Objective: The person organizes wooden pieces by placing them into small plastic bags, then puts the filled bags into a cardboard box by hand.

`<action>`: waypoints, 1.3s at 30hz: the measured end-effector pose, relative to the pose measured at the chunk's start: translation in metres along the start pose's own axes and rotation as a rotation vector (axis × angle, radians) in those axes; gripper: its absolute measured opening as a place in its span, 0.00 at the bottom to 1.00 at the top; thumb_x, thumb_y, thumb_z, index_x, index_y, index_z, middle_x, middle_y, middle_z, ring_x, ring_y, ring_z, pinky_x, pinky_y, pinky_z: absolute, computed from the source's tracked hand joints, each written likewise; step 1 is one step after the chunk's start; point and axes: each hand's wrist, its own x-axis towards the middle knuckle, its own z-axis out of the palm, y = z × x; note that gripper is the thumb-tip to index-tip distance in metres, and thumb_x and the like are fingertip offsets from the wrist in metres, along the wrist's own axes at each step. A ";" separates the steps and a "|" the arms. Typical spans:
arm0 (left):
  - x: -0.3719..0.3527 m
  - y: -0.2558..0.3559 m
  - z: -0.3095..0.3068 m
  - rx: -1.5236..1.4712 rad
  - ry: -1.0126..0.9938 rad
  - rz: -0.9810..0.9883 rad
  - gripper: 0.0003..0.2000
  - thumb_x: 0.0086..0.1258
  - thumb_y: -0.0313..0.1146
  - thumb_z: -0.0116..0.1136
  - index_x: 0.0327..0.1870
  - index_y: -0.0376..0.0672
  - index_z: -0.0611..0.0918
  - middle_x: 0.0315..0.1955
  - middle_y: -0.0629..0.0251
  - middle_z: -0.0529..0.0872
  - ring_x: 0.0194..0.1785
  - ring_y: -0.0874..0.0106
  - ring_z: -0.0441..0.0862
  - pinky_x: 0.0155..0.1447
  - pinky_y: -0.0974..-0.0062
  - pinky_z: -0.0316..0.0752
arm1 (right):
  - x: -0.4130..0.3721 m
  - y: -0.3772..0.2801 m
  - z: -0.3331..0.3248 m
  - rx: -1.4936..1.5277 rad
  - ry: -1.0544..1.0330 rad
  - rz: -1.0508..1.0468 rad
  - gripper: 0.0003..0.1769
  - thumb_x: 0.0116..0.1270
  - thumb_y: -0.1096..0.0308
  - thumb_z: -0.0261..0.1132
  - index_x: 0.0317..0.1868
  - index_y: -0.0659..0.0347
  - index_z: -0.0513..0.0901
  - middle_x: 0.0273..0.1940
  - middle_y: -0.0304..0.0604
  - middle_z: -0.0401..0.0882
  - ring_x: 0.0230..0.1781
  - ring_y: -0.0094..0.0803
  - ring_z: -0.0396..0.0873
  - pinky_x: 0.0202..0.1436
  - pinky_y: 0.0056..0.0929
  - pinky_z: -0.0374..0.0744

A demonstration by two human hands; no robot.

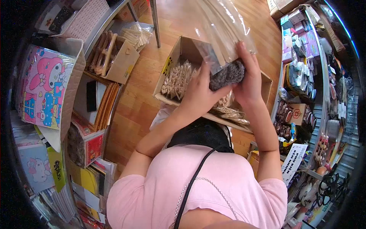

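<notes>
Both hands hold a clear plastic bag of wooden sticks, raised over an open cardboard box. A dark grey fuzzy piece sits at the bag's near end, between my palms. My left hand grips this end from the left, thumb across its underside. On the other side, my right hand has its fingers wrapped up along the bag's edge. Inside the box lie several clear packets of small pale wooden pieces, partly hidden by my hands and forearms.
Shelves of packaged goods run along the right. On the left are a low shelf with a carton of wooden items, a dark phone-like slab and a pink cartoon-print pack. A metal table leg stands on the wood floor.
</notes>
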 end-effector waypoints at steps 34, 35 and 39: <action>0.022 0.012 0.010 0.168 0.288 0.294 0.16 0.65 0.40 0.51 0.53 0.49 0.78 0.63 0.63 0.66 0.69 0.54 0.54 0.66 0.46 0.47 | -0.006 0.017 -0.003 -0.155 -0.143 -0.255 0.17 0.73 0.63 0.45 0.56 0.63 0.65 0.51 0.43 0.71 0.46 0.26 0.73 0.50 0.26 0.73; 0.023 0.013 0.008 0.174 0.305 0.303 0.16 0.65 0.40 0.51 0.53 0.49 0.78 0.63 0.63 0.66 0.69 0.54 0.54 0.66 0.46 0.47 | -0.005 0.017 0.000 -0.137 -0.142 -0.251 0.17 0.73 0.63 0.45 0.56 0.63 0.65 0.50 0.43 0.71 0.46 0.26 0.73 0.50 0.26 0.74; 0.039 0.018 -0.016 0.398 0.251 0.408 0.20 0.64 0.42 0.53 0.57 0.54 0.75 0.64 0.66 0.65 0.67 0.56 0.58 0.65 0.53 0.52 | -0.007 0.016 -0.006 -0.092 -0.262 -0.183 0.15 0.73 0.62 0.45 0.53 0.63 0.67 0.47 0.42 0.72 0.45 0.26 0.73 0.48 0.26 0.74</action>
